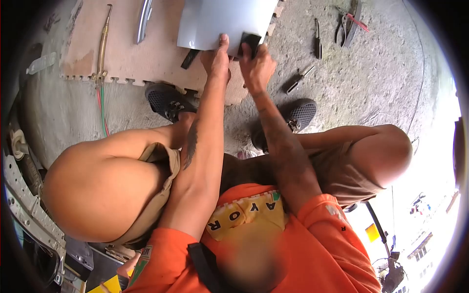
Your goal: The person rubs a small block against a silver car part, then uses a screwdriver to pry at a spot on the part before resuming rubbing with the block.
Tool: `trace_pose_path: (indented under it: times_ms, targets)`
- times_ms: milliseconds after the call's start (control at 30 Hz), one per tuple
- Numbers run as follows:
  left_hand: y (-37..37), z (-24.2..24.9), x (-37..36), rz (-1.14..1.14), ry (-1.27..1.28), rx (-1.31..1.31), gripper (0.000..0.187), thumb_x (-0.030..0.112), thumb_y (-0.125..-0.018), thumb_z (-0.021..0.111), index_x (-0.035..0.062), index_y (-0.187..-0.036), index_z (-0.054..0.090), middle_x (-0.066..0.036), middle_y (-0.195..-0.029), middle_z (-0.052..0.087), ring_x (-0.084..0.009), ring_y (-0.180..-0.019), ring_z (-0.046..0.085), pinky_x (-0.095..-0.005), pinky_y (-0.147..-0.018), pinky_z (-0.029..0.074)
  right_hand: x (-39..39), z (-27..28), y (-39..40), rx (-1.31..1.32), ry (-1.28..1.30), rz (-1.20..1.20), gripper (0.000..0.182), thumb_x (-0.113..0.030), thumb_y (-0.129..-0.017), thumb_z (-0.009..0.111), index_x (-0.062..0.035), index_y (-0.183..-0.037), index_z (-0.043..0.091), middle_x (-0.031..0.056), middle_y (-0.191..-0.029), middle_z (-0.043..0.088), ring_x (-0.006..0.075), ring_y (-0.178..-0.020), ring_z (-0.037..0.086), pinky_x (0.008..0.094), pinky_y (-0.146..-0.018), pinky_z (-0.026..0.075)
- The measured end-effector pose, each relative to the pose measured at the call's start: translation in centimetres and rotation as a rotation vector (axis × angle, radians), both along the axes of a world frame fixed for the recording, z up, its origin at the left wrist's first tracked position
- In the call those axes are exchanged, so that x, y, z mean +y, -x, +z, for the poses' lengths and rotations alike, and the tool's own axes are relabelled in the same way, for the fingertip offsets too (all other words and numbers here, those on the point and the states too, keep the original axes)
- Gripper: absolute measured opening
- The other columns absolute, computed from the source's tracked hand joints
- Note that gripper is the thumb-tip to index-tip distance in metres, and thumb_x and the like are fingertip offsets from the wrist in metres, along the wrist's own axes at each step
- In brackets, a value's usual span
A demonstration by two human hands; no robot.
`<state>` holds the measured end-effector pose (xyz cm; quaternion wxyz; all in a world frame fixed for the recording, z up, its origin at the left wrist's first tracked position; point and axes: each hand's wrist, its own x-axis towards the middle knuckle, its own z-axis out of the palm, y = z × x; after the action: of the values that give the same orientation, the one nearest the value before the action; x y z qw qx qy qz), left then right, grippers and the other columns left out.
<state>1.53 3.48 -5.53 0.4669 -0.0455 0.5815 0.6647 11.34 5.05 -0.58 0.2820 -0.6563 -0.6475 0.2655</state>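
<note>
A glossy silver-grey curved metal panel (222, 24) lies in front of me, its near edge toward my body. My left hand (217, 61) grips that near edge, thumb on top and fingers hidden beneath. At the near right corner, my right hand (259, 68) pinches a flat black square pad (249, 43) against the panel. Its exact kind I cannot make out. Another dark flat strip (190, 59) pokes out from under the panel, just left of my left hand.
Pinkish foam mats (129, 56) lie under the panel. A brass torch (103, 49) with red and green hoses and a shiny metal strip (144, 22) are at left. On the concrete at right lie a screwdriver (299, 80), another slim tool (318, 41) and pliers (342, 29).
</note>
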Motion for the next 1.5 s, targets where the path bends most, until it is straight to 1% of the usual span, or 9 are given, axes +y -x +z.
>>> trace_pose_path:
  times_ms: [67, 133, 200, 233, 633, 1000, 1067, 1133, 1500]
  targets:
    - [-0.2, 0.3, -0.5, -0.004, 0.014, -0.014, 0.051, 0.028, -0.09, 0.077, 0.0046, -0.131, 0.056, -0.013, -0.125, 0.063, -0.0273, -0.111, 0.062, -0.0468, -0.087, 0.055, 2.6, 0.4, 0.2, 0.028, -0.061, 0.048, 0.032, -0.031, -0.089, 0.07, -0.001, -0.083, 0.063, 0.0237, -0.073, 0.068, 0.0464, -0.066, 0.066, 0.0504, -0.065, 0.051]
    - [-0.5, 1.9, -0.4, -0.03, 0.065, 0.025, 0.048, 0.037, -0.092, 0.074, 0.0079, -0.126, 0.06, -0.005, -0.118, 0.064, -0.0165, -0.103, 0.061, -0.0316, -0.082, 0.05, 1.8, -0.5, -0.1, 0.027, 0.031, 0.01, 0.037, -0.037, -0.088, 0.07, -0.0009, -0.083, 0.067, 0.0244, -0.078, 0.07, 0.0438, -0.073, 0.068, 0.0495, -0.073, 0.052]
    - [-0.7, 3.2, 0.0, 0.006, 0.107, -0.003, 0.046, 0.03, -0.091, 0.077, 0.0065, -0.126, 0.059, -0.004, -0.115, 0.066, -0.0179, -0.1, 0.063, -0.0339, -0.08, 0.052, -0.1, -0.7, -0.5, -0.058, -0.074, 0.009, 0.034, -0.032, -0.089, 0.07, 0.0004, -0.083, 0.062, 0.0255, -0.077, 0.069, 0.0479, -0.072, 0.065, 0.0519, -0.07, 0.05]
    - [-0.5, 3.1, 0.3, 0.005, 0.105, -0.001, 0.047, 0.03, -0.09, 0.077, 0.0066, -0.126, 0.059, -0.004, -0.118, 0.066, -0.018, -0.102, 0.063, -0.0339, -0.08, 0.052, -0.6, 0.6, -0.3, 0.027, 0.114, -0.023, 0.035, -0.034, -0.089, 0.07, 0.0006, -0.086, 0.063, 0.026, -0.08, 0.069, 0.049, -0.075, 0.062, 0.0521, -0.074, 0.049]
    - [-0.7, 1.0, -0.2, 0.071, 0.013, 0.045, 0.052, 0.023, -0.088, 0.08, 0.0011, -0.13, 0.057, -0.012, -0.122, 0.065, -0.0291, -0.106, 0.064, -0.041, -0.086, 0.056, 2.4, 0.2, 0.3, 0.021, 0.01, 0.006, 0.031, -0.032, -0.086, 0.073, -0.0019, -0.082, 0.063, 0.0256, -0.073, 0.068, 0.0456, -0.067, 0.068, 0.0527, -0.07, 0.052]
    - [-0.1, 0.6, -0.1, 0.006, 0.044, 0.051, 0.052, 0.026, -0.089, 0.079, 0.0009, -0.129, 0.058, -0.011, -0.123, 0.064, -0.025, -0.105, 0.062, -0.0417, -0.078, 0.055, -0.1, 0.2, -0.3, 0.048, -0.063, 0.021, 0.032, -0.03, -0.084, 0.075, 0.0004, -0.08, 0.066, 0.0271, -0.073, 0.067, 0.046, -0.067, 0.067, 0.0492, -0.064, 0.054]
    - [-0.3, 0.9, 0.0, 0.037, 0.038, 0.11, 0.054, 0.029, -0.088, 0.08, 0.0006, -0.129, 0.058, -0.01, -0.124, 0.063, -0.0249, -0.106, 0.062, -0.0414, -0.078, 0.055, -0.2, 0.3, -0.4, -0.049, 0.106, 0.001, 0.037, -0.035, -0.086, 0.075, 0.0015, -0.086, 0.069, 0.0235, -0.076, 0.071, 0.0387, -0.07, 0.072, 0.0452, -0.066, 0.056]
    - [-0.1, 0.0, -0.3, -0.012, 0.045, 0.045, 0.058, 0.03, -0.087, 0.08, -0.0007, -0.13, 0.057, -0.011, -0.126, 0.063, -0.0252, -0.108, 0.062, -0.0407, -0.078, 0.057, 2.3, 1.2, 0.1, 0.122, 0.085, 0.013, 0.031, -0.029, -0.084, 0.075, 0.0006, -0.081, 0.066, 0.0275, -0.075, 0.068, 0.0466, -0.071, 0.068, 0.0498, -0.068, 0.054]
    - [-0.6, 2.4, -0.2, 0.033, 0.092, 0.069, 0.053, 0.023, -0.089, 0.078, 0.0019, -0.132, 0.055, -0.011, -0.123, 0.064, -0.026, -0.106, 0.063, -0.0437, -0.077, 0.057, 0.2, 0.0, -0.3, 0.084, 0.058, -0.003, 0.029, -0.027, -0.084, 0.075, 0.0, -0.08, 0.065, 0.0269, -0.075, 0.068, 0.046, -0.072, 0.068, 0.0491, -0.069, 0.054]
